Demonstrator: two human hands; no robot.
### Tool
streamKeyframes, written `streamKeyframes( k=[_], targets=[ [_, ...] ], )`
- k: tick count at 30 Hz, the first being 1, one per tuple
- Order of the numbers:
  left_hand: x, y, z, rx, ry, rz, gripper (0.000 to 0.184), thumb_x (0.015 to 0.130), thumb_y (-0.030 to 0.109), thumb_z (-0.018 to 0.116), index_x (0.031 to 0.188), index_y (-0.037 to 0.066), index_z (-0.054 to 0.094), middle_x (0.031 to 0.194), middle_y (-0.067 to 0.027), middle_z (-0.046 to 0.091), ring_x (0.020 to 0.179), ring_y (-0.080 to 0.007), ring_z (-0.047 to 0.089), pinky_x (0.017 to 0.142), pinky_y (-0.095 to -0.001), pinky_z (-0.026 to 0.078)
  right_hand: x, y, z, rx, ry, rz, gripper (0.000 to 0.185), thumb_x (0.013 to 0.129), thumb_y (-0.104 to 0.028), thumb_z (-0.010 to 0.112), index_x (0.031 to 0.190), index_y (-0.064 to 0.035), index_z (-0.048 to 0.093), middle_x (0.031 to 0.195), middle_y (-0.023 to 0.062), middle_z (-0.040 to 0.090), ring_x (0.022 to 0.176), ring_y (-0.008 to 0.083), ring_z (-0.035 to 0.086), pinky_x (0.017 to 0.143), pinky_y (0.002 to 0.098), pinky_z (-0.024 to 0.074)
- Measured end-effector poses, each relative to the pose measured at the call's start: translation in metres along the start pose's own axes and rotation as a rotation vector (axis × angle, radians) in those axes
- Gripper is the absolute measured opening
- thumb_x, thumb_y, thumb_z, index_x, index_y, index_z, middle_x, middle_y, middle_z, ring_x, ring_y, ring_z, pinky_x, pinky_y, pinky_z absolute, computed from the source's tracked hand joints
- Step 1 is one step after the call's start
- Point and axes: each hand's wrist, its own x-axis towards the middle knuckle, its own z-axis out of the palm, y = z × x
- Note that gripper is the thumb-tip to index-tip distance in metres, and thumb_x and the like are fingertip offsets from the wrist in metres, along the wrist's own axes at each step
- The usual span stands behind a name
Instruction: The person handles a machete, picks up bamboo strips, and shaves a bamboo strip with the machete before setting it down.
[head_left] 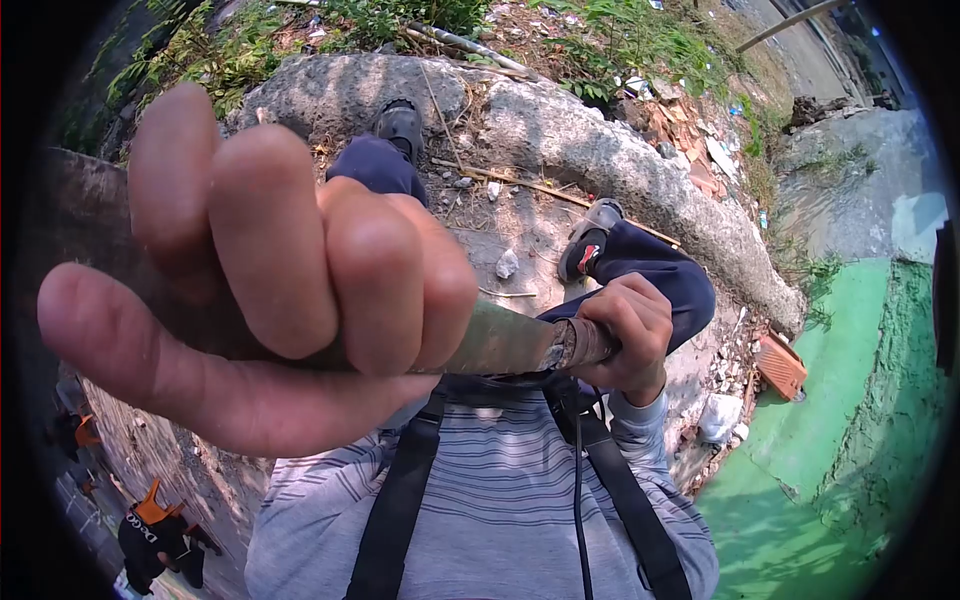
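A long, flat, greenish-brown tool [500, 338], like a blade, runs from the centre toward the upper left, with a wrapped handle at its right end. My right hand [630, 325] is closed round this handle in front of my waist. Very near the camera, my left hand [270, 290] lies across the flat part, its fingers curled over the top and the thumb stretched along the lower side. The tool's far end, dark and broad, is partly hidden behind these fingers.
A rough concrete ledge [560, 135] curves beyond my feet. Sticks and stones lie on the ground. At right are a broken orange brick [780, 367] and a green-painted surface [800, 440]. A person in dark and orange clothing [155, 535] is at the lower left.
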Motion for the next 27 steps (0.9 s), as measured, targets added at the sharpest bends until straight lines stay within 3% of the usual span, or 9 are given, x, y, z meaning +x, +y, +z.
streamKeyframes(
  k=[9,19,24,27],
  targets=[
    [0.013,-0.017,-0.018,-0.062,-0.078,0.060,0.033,0.110,0.038,0.043,0.094,0.010,0.036,0.069,0.0017,0.035,0.043,-0.0085,0.030,0.035,-0.0258,0.026,-0.006,-0.007,0.007,-0.083,0.073,-0.033,0.035,0.062,-0.023,0.087,0.082,-0.0018,0.067,0.063,0.0043,0.060,0.051,0.0203,0.059,0.054,0.0303,0.0476],
    [0.023,-0.028,-0.056,-0.216,-0.023,-0.108,0.032,0.112,0.039,0.032,0.093,0.014,0.037,0.071,0.0013,0.032,0.051,-0.0112,0.027,0.046,-0.0292,0.024,-0.006,-0.003,0.011,-0.121,0.059,-0.008,0.044,0.057,-0.017,0.091,0.090,0.0023,0.068,0.069,0.0067,0.064,0.051,0.0205,0.058,0.051,0.0310,0.0458],
    [0.025,-0.035,-0.066,-0.206,0.006,-0.099,0.033,0.112,0.039,0.034,0.092,0.014,0.037,0.071,0.0019,0.032,0.051,-0.0105,0.027,0.045,-0.0285,0.024,-0.002,-0.001,0.013,-0.087,0.032,0.056,0.038,0.061,-0.015,0.088,0.090,-0.0006,0.068,0.069,0.0060,0.064,0.054,0.0211,0.060,0.053,0.0312,0.0456],
    [0.033,-0.047,-0.081,-0.149,0.100,-0.130,0.031,0.110,0.037,0.043,0.091,0.013,0.038,0.070,0.0019,0.031,0.051,-0.0097,0.028,0.045,-0.0262,0.025,-0.002,-0.002,0.018,-0.063,-0.011,0.193,0.034,0.065,-0.015,0.085,0.093,-0.0040,0.068,0.069,0.0064,0.064,0.056,0.0239,0.062,0.055,0.0334,0.0464]
  ],
)
